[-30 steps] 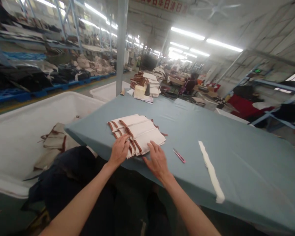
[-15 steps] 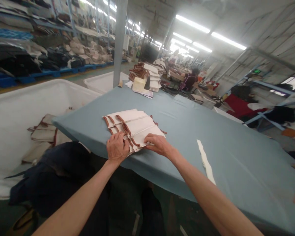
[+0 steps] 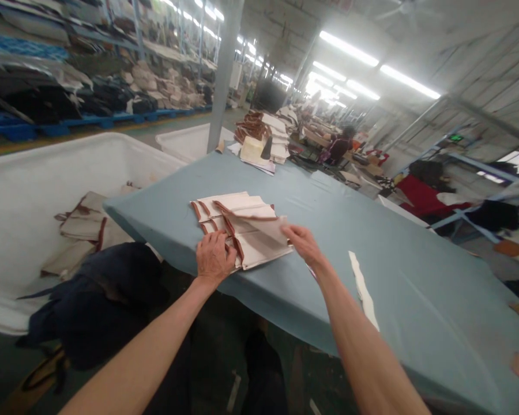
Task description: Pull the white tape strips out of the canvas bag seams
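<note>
Several cream fabric pieces with brown edging (image 3: pixel 262 249) lie in an overlapping stack near the front edge of the cloth-covered table (image 3: pixel 372 230). My right hand (image 3: pixel 303 243) pinches the corner of the top fabric piece (image 3: pixel 246 206), which is lifted and folded back away from me. My left hand (image 3: pixel 215 256) rests on the near left side of the stack, its fingers curled over the brown edges. The fingertips of the left hand are partly hidden, and I cannot tell whether they grip a layer.
A pale fabric strip (image 3: pixel 362 291) lies right of my right forearm. On the left, a white bin (image 3: pixel 125 153) holds similar pieces, with dark cloth (image 3: pixel 99 305) over its near side. More fabric stacks (image 3: pixel 274 135) stand at the far corner by a post (image 3: pixel 225 75). A person sits beyond.
My right hand has raised the top piece's near corner off the stack and moved up and right with it. My left hand stays on the stack. The view has shifted slightly.
</note>
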`<state>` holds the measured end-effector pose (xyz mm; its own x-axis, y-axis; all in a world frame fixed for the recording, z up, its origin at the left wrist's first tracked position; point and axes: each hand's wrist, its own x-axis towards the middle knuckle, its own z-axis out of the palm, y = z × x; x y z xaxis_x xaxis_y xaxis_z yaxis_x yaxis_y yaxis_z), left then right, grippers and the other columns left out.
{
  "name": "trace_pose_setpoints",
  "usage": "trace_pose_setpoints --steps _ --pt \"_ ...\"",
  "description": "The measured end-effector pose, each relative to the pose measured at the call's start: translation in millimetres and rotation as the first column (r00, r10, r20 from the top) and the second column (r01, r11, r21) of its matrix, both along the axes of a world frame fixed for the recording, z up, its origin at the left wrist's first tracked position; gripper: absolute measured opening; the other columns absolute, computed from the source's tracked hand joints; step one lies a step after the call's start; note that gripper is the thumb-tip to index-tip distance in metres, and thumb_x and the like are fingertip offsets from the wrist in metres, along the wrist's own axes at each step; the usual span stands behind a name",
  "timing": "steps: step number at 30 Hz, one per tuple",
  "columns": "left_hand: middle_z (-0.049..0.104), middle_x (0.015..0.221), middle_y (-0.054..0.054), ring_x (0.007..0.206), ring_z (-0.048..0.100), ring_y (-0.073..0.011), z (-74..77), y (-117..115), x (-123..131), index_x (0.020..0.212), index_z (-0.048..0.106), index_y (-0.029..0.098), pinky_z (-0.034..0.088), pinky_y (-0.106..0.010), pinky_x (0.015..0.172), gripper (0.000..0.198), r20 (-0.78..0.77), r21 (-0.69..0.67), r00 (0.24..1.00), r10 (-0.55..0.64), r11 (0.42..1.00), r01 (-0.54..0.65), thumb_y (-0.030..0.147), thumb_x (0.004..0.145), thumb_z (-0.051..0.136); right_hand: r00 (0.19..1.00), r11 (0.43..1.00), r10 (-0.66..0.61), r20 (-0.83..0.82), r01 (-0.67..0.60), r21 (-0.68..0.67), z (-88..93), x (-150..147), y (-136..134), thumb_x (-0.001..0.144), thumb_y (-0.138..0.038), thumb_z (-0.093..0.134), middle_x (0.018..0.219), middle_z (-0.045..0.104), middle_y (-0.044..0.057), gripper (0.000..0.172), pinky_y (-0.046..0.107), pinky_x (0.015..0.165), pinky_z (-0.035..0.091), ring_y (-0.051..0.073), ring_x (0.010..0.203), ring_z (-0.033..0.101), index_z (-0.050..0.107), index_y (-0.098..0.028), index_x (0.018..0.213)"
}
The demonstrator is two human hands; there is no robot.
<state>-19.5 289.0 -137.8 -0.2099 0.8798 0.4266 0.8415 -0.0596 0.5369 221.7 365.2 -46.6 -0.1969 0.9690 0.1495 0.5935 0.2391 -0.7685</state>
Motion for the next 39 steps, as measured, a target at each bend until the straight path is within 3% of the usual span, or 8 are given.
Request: trace_pose_setpoints --steps 4,7,15,20,24,27,33,39 --pt "0.071 0.139 -0.015 0.130 0.062 -0.0340 1.2 -0.5 0.5 0.126 0.071 0.016 0.048 -0.053 0.111 0.031 0.005 -0.005 1.000 -0.006 1.000 0.006 0.029 0.098 0.072 0.940 0.949 -0.274 -0.203 0.298 0.103 -10.4 -3.7 -11.8 0.089 -0.093 0.030 0.062 0.046 -0.003 0.074 0.028 0.057 0.033 0.014 0.063 0.039 0.051 -0.023 0.073" --pt "0.070 0.139 -0.014 0.131 0.062 -0.0334 1.7 -0.6 0.7 0.127 0.070 0.016 0.048 -0.054 0.111 0.031 -0.001 -0.011 1.000 -0.006 1.000 0.006 0.028 0.098 0.071 0.921 0.926 -0.298 -0.252 0.342 0.157 3.4 -15.5 -10.0 0.084 -0.089 0.051 0.060 0.044 -0.004 0.067 0.028 0.056 0.032 0.014 0.063 0.040 0.049 -0.024 0.068" --pt "0.071 0.133 -0.012 0.128 0.064 -0.0321 -1.5 1.3 -1.6 0.123 0.070 0.016 0.051 -0.055 0.110 0.030 -0.029 -0.017 1.000 0.001 1.000 -0.001 0.036 0.101 0.072 0.885 0.658 -0.246 -0.396 0.452 0.602 168.2 -35.0 54.1 0.108 -0.070 0.039 0.076 0.044 -0.002 0.053 0.030 0.065 0.038 0.017 0.073 0.046 0.046 -0.026 0.078" --pt "0.070 0.136 -0.012 0.130 0.063 -0.0325 -1.1 2.4 -3.3 0.125 0.071 0.016 0.051 -0.056 0.112 0.032 0.015 -0.009 1.000 -0.022 1.000 0.022 0.038 0.102 0.072 0.878 0.433 -0.314 -0.362 0.472 0.768 248.6 -4.6 38.2 0.107 -0.070 0.048 0.072 0.042 -0.001 0.056 0.035 0.071 0.037 0.018 0.071 0.040 0.041 -0.030 0.069" --pt "0.070 0.135 -0.012 0.130 0.063 -0.0328 1.1 1.4 -4.1 0.126 0.070 0.017 0.049 -0.058 0.114 0.034 0.093 -0.016 0.995 -0.033 0.999 0.034 0.041 0.103 0.071 0.887 0.476 -0.390 -0.248 0.425 0.770 277.4 29.7 -8.7 0.104 -0.060 0.065 0.068 0.042 -0.002 0.052 0.035 0.066 0.031 0.016 0.067 0.037 0.048 -0.028 0.065" --pt "0.069 0.137 -0.012 0.131 0.063 -0.0328 7.9 0.1 -8.2 0.127 0.071 0.017 0.049 -0.059 0.115 0.034 0.182 -0.027 0.981 -0.065 0.997 0.071 0.041 0.103 0.071 0.865 0.528 -0.376 -0.332 0.494 0.690 282.6 47.0 -49.6 0.098 -0.063 0.070 0.067 0.045 -0.002 0.053 0.033 0.059 0.029 0.013 0.060 0.036 0.052 -0.025 0.065" --pt "0.074 0.126 -0.010 0.115 0.072 -0.0283 47.0 -0.6 -28.3 0.122 0.072 0.015 0.060 -0.052 0.102 0.031 0.481 -0.047 0.869 -0.112 0.987 0.154 0.041 0.105 0.071 0.887 0.872 -0.303 -0.347 0.406 0.275 252.4 58.4 -151.6 0.077 -0.082 0.077 0.060 0.053 -0.004 0.061 0.026 0.046 0.033 0.012 0.049 0.042 0.063 -0.022 0.078" --pt "0.079 0.110 -0.011 0.096 0.077 -0.0240 94.0 -82.8 -18.1 0.120 0.071 0.014 0.065 -0.043 0.087 0.048 0.690 0.004 0.712 -0.130 0.985 0.175 0.050 0.115 0.040 0.944 0.884 -0.331 -0.015 0.315 0.345 174.0 42.1 -256.8 0.096 -0.072 0.062 0.058 0.046 -0.004 0.056 0.025 0.049 0.031 0.012 0.052 0.040 0.060 -0.022 0.070"
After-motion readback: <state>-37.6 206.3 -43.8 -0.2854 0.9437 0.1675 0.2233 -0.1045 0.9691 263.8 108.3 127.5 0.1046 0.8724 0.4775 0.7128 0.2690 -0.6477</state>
